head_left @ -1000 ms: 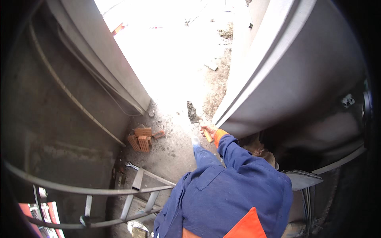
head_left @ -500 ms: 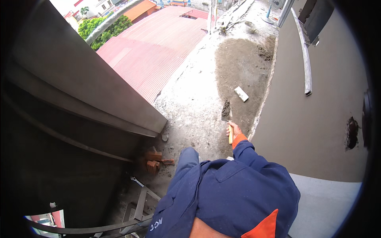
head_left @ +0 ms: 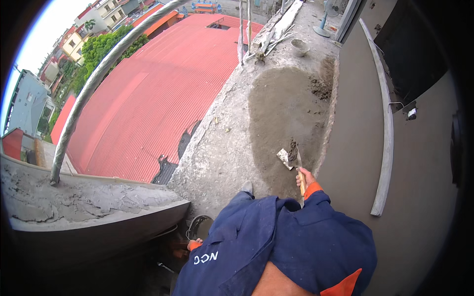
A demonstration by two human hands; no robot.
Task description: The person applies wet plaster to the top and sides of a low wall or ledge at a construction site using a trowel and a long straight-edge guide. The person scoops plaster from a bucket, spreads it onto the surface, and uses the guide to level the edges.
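My right hand [head_left: 308,176] is closed round the wooden handle of a trowel [head_left: 302,183], whose blade points away from me. A lump of wet grey mortar [head_left: 293,149] sits at the blade. Right beside the blade lies a small white block [head_left: 284,158], on the mortar-smeared floor [head_left: 276,108]. Low at the left, my left hand [head_left: 195,243] is partly hidden by my sleeve, its fingers curled at the near rim of a bucket [head_left: 201,226]. The bucket's contents are too dark to make out.
A rendered wall [head_left: 355,123] with a long metal bar [head_left: 386,148] leaning on it runs along the right. A grey basin [head_left: 299,47] and a fan [head_left: 322,28] stand farther off. At left are a ledge [head_left: 89,202], a curved rail [head_left: 81,98] and a red roof [head_left: 148,98] below.
My view has shifted left and toward the roof. The bucket and my left hand have come into sight. The trowel has moved up beside the white block, still in my right hand.
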